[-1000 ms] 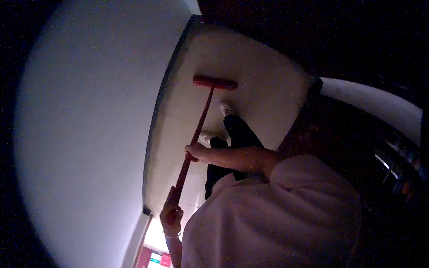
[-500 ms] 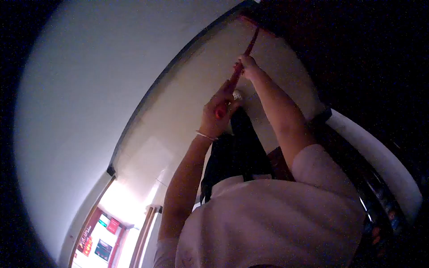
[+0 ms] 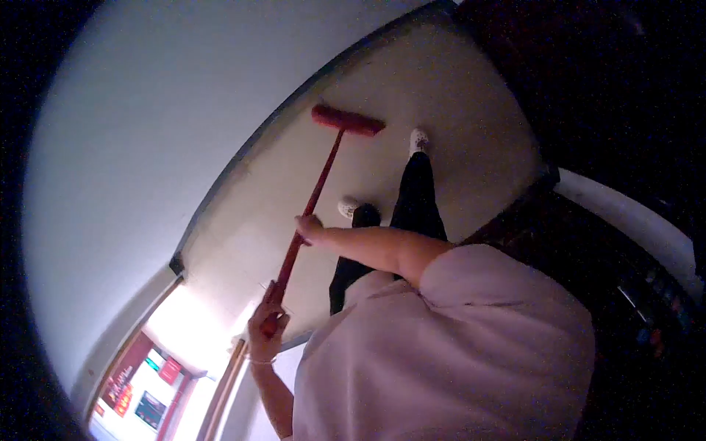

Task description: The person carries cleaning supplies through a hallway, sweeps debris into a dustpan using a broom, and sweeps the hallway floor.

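A red broom or mop point(image 3: 347, 121) with a wide, fuzzy head and a long red handle lies slantwise over the pale floor point(image 3: 471, 95), its head on the floor beyond the feet. My left hand point(image 3: 266, 321), with a thin bracelet at the wrist, is closed round the top end of the handle. Farther down the handle, my right hand point(image 3: 309, 229) grips it with the arm across the front of my body.
A white wall point(image 3: 162, 132) with a dark baseboard point(image 3: 243, 151) runs along the left. My white shoes point(image 3: 419, 140) stand on the floor. At the lower left is a bright doorway with red posters point(image 3: 169, 370). Dark furniture point(image 3: 588, 250) fills the right.
The broom head has come back from the far end of the floor toward my feet. Both hands have moved down and left with the handle, still gripping it.
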The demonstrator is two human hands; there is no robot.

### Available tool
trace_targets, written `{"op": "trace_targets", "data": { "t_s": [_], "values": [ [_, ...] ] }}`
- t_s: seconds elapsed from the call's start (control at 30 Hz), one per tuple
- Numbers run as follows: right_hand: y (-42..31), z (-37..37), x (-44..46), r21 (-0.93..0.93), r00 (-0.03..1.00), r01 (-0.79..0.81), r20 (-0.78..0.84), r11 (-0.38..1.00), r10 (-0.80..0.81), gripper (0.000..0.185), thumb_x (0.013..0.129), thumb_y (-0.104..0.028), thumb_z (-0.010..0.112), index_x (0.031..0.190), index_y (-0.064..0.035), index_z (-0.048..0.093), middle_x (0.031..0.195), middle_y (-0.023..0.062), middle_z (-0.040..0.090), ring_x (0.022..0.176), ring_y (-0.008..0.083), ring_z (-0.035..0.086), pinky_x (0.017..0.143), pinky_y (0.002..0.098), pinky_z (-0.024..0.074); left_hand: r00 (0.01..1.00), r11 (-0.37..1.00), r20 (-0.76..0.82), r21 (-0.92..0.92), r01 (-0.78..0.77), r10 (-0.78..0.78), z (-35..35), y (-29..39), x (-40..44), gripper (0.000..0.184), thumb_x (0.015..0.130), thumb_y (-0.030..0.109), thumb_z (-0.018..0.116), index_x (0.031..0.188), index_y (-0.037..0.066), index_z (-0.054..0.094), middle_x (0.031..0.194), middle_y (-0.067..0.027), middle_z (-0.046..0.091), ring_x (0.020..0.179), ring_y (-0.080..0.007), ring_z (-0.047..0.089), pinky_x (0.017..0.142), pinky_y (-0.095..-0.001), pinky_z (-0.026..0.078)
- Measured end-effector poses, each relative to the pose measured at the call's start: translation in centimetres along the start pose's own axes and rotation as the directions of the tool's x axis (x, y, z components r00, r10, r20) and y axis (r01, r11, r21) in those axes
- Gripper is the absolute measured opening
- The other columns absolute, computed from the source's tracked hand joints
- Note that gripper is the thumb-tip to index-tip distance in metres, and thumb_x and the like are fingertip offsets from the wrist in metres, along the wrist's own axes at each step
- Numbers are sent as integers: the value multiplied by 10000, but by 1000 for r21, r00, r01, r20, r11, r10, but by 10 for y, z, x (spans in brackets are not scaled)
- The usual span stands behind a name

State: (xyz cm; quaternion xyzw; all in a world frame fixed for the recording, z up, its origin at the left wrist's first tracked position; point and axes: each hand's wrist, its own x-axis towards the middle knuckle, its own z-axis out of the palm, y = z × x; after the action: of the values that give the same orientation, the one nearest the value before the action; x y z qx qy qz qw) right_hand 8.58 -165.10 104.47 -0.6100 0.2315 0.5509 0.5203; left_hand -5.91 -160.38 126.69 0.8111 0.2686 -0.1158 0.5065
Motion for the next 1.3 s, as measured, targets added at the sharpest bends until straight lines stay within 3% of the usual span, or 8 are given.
{"op": "trace_targets", "data": {
  "t_s": [0.23, 0.43, 0.47, 0.5, 0.67, 0.93, 1.17, 1.3],
  "values": [
    [-309, -409, -319, 93, 936, -159, 330, 983, 120, 69, 653, -175, 431, 646, -106, 426, 585, 28, 475, 545, 124, 465, 456, 268, 386, 988, 974, -126, -194, -116, 92, 186, 599, 20, 161, 613, -49, 543, 734, 1, 448, 1071, -203, 410, 849, -179, 465, 642, -215, 356],
    [-440, -678, -344, 438, 989, -85, 148, 895, 22, 73, 636, -177, 433, 630, -105, 420, 568, 46, 445, 523, 167, 438, 477, 282, 342, 954, 882, 28, -390, -263, 297, 325, 764, 139, 139, 652, 12, 540, 773, 0, 472, 1109, -167, 386, 941, -176, 416, 724, -237, 354],
    [-429, -732, -319, 201, 936, 135, 296, 970, -192, 73, 633, -164, 438, 623, -95, 419, 556, 46, 441, 519, 182, 438, 478, 290, 341, 943, 858, 35, -427, -286, 332, 357, 771, 152, 142, 662, 36, 547, 779, 0, 475, 1104, -158, 392, 939, -174, 416, 725, -242, 358],
    [-462, -781, -333, 578, 971, -55, 222, 814, -92, 81, 634, -154, 444, 600, -88, 413, 537, 51, 436, 511, 193, 441, 480, 299, 360, 930, 833, 43, -460, -306, 365, 403, 790, 190, 149, 671, 60, 554, 785, 1, 479, 1099, -149, 397, 938, -172, 415, 727, -247, 363],
    [-608, -1003, -279, 440, 991, -123, 97, 890, 89, 128, 647, -171, 455, 567, -83, 409, 495, 48, 428, 473, 186, 440, 484, 299, 396, 945, 898, 87, -350, -268, 316, 549, 914, 364, 171, 666, 105, 569, 786, 11, 492, 961, -135, 490, 824, -179, 486, 702, -266, 385],
    [-625, -864, -252, 202, 904, -329, 351, 923, 246, 79, 675, -171, 436, 638, -102, 419, 543, 32, 434, 481, 157, 445, 421, 298, 388, 989, 984, 66, -112, 138, -131, 431, 999, 349, 218, 638, 19, 576, 835, -12, 489, 995, -123, 481, 967, -162, 419, 752, -252, 363],
    [-681, -773, -320, -5, 774, -354, 560, 935, 296, 59, 667, -129, 443, 646, -76, 429, 577, 44, 472, 496, 143, 461, 456, 279, 410, 995, 991, 23, 92, 92, -94, 373, 1042, 340, 194, 559, 31, 627, 681, 12, 478, 1101, -175, 397, 984, -270, 422, 742, -296, 362],
    [-696, -797, -317, 288, 887, -336, 417, 897, 199, 68, 637, -115, 460, 602, -65, 429, 569, 54, 463, 495, 157, 461, 429, 270, 390, 982, 967, 53, -176, 187, -180, 361, 1039, 346, 223, 563, 83, 648, 699, 24, 481, 1129, -202, 353, 984, -278, 421, 737, -297, 369]
  ]
}}
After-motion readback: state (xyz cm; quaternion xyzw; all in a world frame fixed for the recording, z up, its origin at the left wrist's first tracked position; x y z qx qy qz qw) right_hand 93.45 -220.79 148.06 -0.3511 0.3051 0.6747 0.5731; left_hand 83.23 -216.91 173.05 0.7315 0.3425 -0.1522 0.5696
